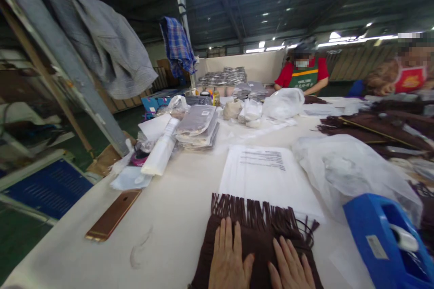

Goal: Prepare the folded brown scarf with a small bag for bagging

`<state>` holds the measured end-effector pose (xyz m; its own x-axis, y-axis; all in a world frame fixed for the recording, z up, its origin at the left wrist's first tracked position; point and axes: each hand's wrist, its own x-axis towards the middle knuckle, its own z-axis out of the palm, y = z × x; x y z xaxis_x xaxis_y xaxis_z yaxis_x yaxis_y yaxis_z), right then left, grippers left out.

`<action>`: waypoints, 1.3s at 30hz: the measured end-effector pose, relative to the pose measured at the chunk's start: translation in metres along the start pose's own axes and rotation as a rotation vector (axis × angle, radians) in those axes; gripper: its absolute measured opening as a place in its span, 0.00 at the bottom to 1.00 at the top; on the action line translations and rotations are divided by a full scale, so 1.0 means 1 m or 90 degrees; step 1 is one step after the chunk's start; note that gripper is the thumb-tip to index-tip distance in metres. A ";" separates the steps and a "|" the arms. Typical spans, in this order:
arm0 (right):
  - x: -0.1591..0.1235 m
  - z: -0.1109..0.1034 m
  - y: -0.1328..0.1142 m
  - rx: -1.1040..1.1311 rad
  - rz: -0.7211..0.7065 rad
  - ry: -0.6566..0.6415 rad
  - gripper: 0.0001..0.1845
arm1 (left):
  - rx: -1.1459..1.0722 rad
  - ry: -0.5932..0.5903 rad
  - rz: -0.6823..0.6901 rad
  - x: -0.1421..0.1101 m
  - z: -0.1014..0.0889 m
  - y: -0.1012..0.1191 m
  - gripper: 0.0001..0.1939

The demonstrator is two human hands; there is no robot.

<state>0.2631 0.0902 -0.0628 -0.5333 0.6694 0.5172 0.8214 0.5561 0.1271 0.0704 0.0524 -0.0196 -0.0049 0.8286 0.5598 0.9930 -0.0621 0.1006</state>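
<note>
A dark brown scarf (pixel 257 230) with a fringed end lies on the white table (pixel 176 216) right in front of me. My left hand (pixel 228 259) rests flat on it, fingers stretched out and together. My right hand (pixel 291 266) lies flat beside it on the same scarf, fingers spread a little. Neither hand holds anything. The fringe points away from me and touches a clear plastic bag with printed text (pixel 267 176).
A blue tape dispenser (pixel 389 239) stands at the right, a phone (pixel 113 214) at the left. Crumpled plastic bags (pixel 352 171), packed stacks (pixel 198 126) and more brown scarves (pixel 376 128) lie further back. Two people (pixel 303 74) work at the far side.
</note>
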 end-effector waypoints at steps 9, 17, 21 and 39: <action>0.034 -0.072 0.039 0.356 0.087 -0.056 0.21 | -0.305 -0.117 0.384 0.038 -0.029 -0.040 0.22; 0.058 -0.077 0.105 1.017 0.880 -0.274 0.21 | -0.929 -0.642 -0.809 0.094 -0.049 -0.123 0.20; 0.090 -0.066 0.097 1.304 0.776 -0.513 0.20 | -1.242 -0.802 -0.813 0.112 -0.040 -0.099 0.17; 0.138 -0.077 0.073 1.165 0.269 -0.618 0.28 | -0.957 -1.022 -0.155 0.167 -0.031 -0.054 0.20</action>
<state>0.2647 0.1853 0.0832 -0.8175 0.4980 -0.2893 0.1290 -0.3312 -0.9347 0.0119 0.1770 0.0941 0.7772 0.4617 -0.4276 0.1875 0.4787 0.8577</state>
